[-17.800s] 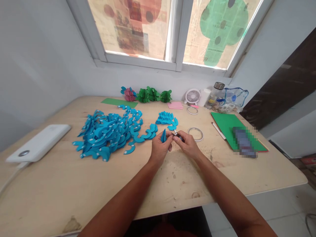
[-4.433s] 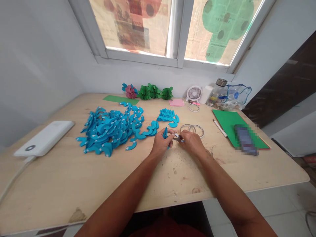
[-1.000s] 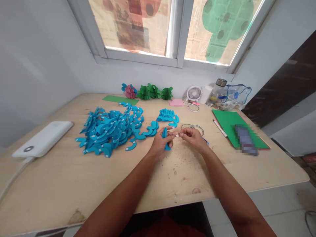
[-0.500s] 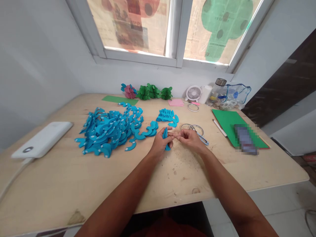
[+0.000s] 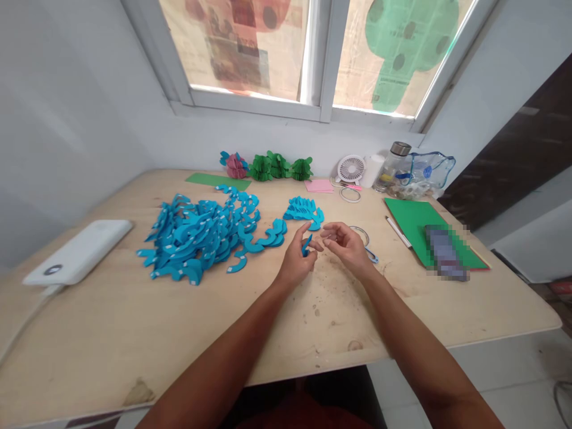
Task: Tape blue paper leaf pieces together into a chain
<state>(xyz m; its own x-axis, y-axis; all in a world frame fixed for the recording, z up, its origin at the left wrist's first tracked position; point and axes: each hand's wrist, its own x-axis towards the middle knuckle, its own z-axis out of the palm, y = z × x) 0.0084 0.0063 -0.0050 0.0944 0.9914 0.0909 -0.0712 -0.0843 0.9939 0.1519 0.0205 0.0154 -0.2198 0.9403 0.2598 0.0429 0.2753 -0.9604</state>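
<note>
My left hand (image 5: 298,256) is closed round a folded blue paper piece (image 5: 306,245), which shows between the thumb and fingers. Just to its right is my right hand (image 5: 347,247), its fingers curled loosely and apart, with nothing visible between them. A big heap of blue paper arcs (image 5: 196,235) with small white tabs lies left of the hands. Behind the hands is a smaller row of blue arcs (image 5: 301,209). Metal rings (image 5: 361,233) and a blue-handled tool (image 5: 372,256) lie partly hidden behind my right hand.
Green paper figures (image 5: 277,166) and a small fan (image 5: 351,169) stand along the wall, near a bottle (image 5: 393,167). Green sheets (image 5: 420,223) with a blurred phone lie right, beside a pen (image 5: 398,232). A white power bank (image 5: 78,252) lies left.
My right hand has drawn slightly away from my left, and its fingers have spread. The blue piece in my left hand has turned and shows less.
</note>
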